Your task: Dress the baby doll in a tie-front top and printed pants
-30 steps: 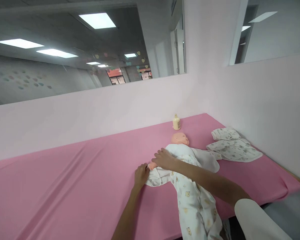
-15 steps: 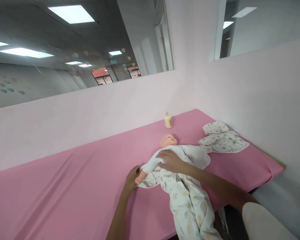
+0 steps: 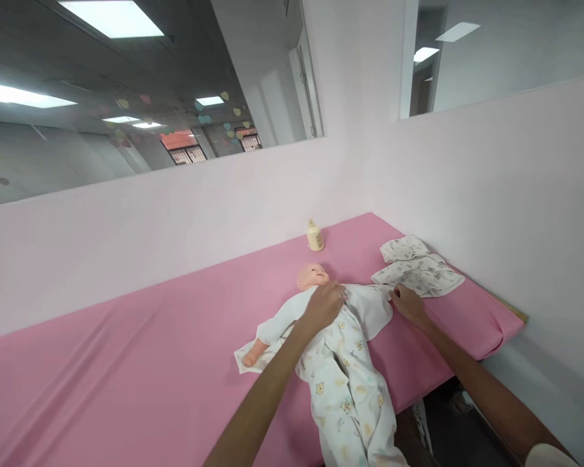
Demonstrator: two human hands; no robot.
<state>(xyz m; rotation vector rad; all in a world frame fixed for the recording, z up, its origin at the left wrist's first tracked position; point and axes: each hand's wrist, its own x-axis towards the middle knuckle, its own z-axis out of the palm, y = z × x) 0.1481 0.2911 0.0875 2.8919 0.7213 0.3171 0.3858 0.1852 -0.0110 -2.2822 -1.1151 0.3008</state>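
A baby doll with a smooth, peach-coloured head (image 3: 313, 276) lies face up on the tabletop covered in pink cloth (image 3: 175, 363). It wears a soft white cloth top (image 3: 285, 318) and white cloth pants with yellow bears (image 3: 328, 395). The left hand (image 3: 325, 306) bends over its chest; I can't tell if that grip holds cloth. The right hand (image 3: 407, 303) has a narrow grip at a white sleeve end (image 3: 381, 292); I can't tell if it pinches. A cream-coloured bottle (image 3: 315, 237) stands near the doll's head.
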